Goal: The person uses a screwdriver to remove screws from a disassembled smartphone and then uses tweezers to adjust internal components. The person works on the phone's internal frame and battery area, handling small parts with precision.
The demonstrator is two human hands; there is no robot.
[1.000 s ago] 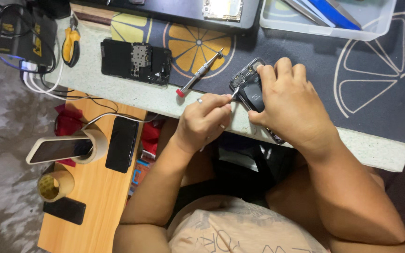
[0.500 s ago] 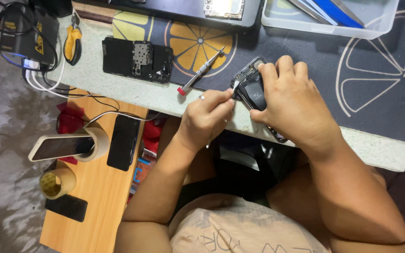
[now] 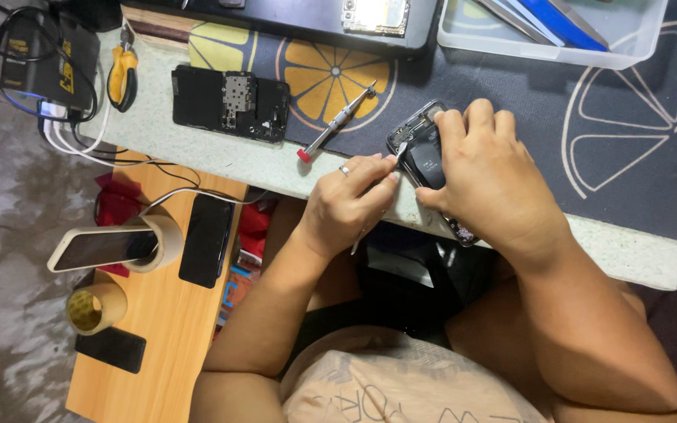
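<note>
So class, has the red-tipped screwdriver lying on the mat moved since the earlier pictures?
No. The red-tipped screwdriver lies at the same slant, its tip toward the orange-slice print and its red end at the mat edge, untouched by either hand.

The worktop (image 3: pixel 197 153) looks like smooth speckled stone, covered by a matt cloth mat (image 3: pixel 511 86). The screwdriver (image 3: pixel 337 122) is shiny metal. The side shelf (image 3: pixel 158 329) is smooth wood; the tray (image 3: pixel 550 39) is clear plastic.

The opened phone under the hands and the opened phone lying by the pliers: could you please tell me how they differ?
The phone under the hands is gripped by the right hand while the left hand works a thin tool into it; the phone by the pliers lies untouched. The first sits tilted at the table edge on the dark mat, the second flat on bare tabletop. Both are black, with their insides exposed.
</note>
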